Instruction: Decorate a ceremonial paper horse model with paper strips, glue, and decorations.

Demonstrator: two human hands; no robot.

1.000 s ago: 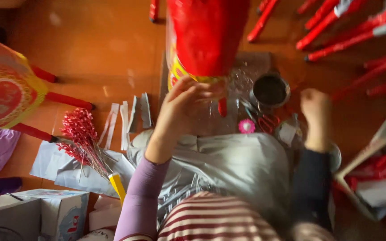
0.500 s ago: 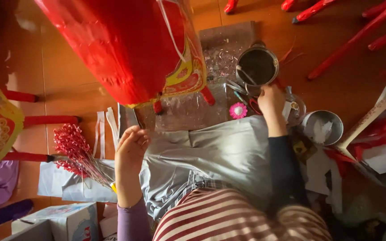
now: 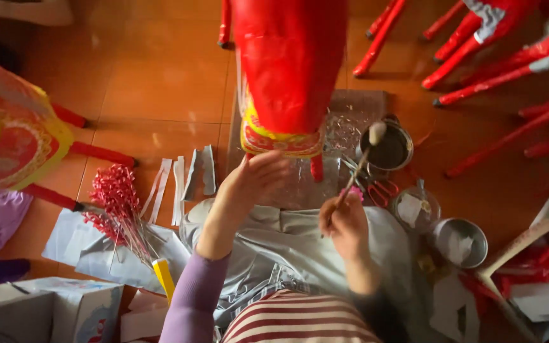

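Note:
A big red paper figure (image 3: 290, 63) with a yellow patterned band along its lower edge hangs upright in front of me. My left hand (image 3: 254, 181) reaches up to that lower edge and touches it. My right hand (image 3: 344, 223) holds a thin brush (image 3: 361, 166) with a pale tip that points up beside the figure. Just past the tip sits a small metal pot (image 3: 392, 149) with dark contents. A grey apron (image 3: 287, 244) covers my lap.
Red stick legs of other paper figures (image 3: 478, 47) lie on the orange tiled floor at the top right. Grey paper strips (image 3: 189, 178) and a bunch of red curled wires (image 3: 114, 203) lie to the left. Metal bowls (image 3: 462, 241), scissors (image 3: 382, 190) and boxes are on the right.
My right hand left the pot area and now holds the brush up. My left hand rose from the apron to the figure's lower edge. The figure swung upright.

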